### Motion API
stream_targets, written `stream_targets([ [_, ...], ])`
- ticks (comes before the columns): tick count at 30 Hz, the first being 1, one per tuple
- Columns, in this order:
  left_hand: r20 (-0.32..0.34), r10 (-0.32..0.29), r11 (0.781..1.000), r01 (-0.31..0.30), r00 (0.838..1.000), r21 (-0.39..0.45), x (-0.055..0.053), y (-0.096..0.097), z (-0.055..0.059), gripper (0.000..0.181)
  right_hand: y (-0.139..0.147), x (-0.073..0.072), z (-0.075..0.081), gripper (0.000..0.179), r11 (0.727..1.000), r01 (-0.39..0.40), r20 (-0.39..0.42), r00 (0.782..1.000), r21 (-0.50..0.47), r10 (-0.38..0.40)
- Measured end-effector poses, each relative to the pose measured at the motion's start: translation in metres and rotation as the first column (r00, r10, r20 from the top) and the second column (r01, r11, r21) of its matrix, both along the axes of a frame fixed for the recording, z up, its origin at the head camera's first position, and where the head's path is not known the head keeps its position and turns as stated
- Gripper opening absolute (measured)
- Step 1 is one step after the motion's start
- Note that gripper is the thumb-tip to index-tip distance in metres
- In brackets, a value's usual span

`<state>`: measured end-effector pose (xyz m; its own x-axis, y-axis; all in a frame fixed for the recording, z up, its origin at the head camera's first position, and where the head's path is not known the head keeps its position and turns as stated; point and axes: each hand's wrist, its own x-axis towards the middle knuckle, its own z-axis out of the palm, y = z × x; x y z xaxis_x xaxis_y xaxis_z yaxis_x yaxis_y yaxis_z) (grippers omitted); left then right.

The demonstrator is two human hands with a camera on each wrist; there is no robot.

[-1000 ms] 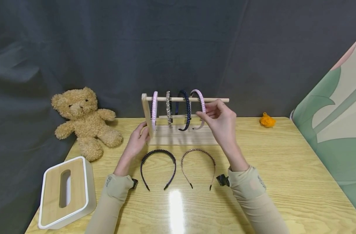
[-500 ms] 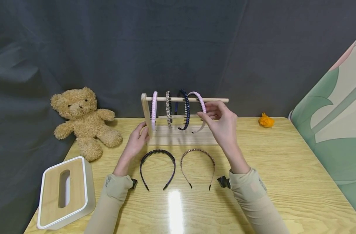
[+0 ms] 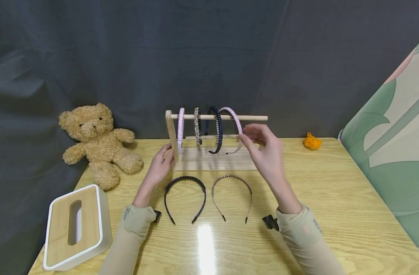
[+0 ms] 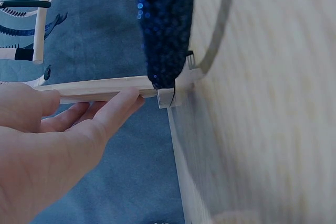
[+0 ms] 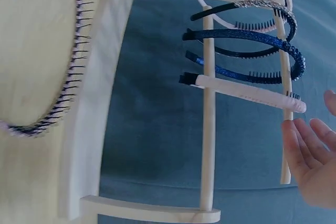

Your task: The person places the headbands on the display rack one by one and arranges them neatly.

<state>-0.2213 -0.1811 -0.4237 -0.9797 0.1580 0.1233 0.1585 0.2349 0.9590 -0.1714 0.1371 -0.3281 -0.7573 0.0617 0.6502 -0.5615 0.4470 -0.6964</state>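
Note:
A wooden headband stand [image 3: 170, 131] stands at the back of the table. My left hand [image 3: 159, 164] grips its left upright, thumb on one side and fingers on the other in the left wrist view. From the upper bar hang a pink headband [image 3: 181, 130], a glittery one [image 3: 197, 128], a navy one [image 3: 219, 131] and, rightmost, a second pink headband [image 3: 235, 120]. Just right of that last one is my right hand [image 3: 268, 151], fingers loosely extended and holding nothing; the right wrist view shows a gap between them and the pink headband [image 5: 252, 95].
A black toothed headband [image 3: 185, 178] and a thin rose-toned headband [image 3: 231, 176] lie before the stand. To the left are a teddy bear [image 3: 104, 141] and a tissue box [image 3: 58, 229]. An orange item [image 3: 312, 141] lies at the back right.
The right pink headband has shifted slightly left along the bar. My right hand has let go of it and drawn back right and down. The left hand stays on the stand.

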Motion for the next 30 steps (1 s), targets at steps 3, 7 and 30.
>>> stream_targets([
  [3, -0.005, 0.002, 1.000, -0.002, 1.000, -0.009, 0.000, 0.000, 0.000, 0.046, 0.004, 0.004, -0.007, 0.021, 1.000, -0.001, 0.010, 1.000, 0.026, 0.001],
  [7, -0.014, 0.001, 1.000, -0.002, 1.000, -0.010, 0.000, -0.001, -0.001, 0.046, 0.009, 0.008, -0.022, 0.019, 0.996, -0.015, 0.038, 0.999, 0.083, 0.012],
  [30, 0.009, -0.015, 1.000, 0.014, 1.000, 0.016, 0.000, -0.001, -0.001, 0.047, 0.030, 0.024, -0.082, 0.020, 0.912, -0.177, 0.396, 0.918, 0.369, 0.018],
])
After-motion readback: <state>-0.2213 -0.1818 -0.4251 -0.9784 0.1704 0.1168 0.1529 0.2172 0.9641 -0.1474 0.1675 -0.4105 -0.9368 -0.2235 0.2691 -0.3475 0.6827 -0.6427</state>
